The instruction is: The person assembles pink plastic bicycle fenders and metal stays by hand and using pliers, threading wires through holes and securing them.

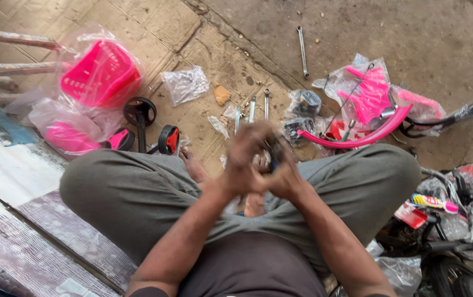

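I sit cross-legged in grey trousers on flattened cardboard [170, 27]. My left hand [243, 159] and my right hand [281, 171] are pressed together in front of my knees, both blurred by motion. Between them is a small dark part [274, 147]; its exact shape is hidden by the fingers. Just beyond the hands lie three spanners [252, 110] side by side on the cardboard.
A pink basket in plastic wrap [100, 74] and a wrapped pink seat [70, 137] lie left, with two small black training wheels [140, 113]. Pink mudguard [357, 140] and wrapped pink parts [366, 93] lie right. A long spanner [302, 52] rests on concrete. Bicycle parts [456, 220] crowd the lower right.
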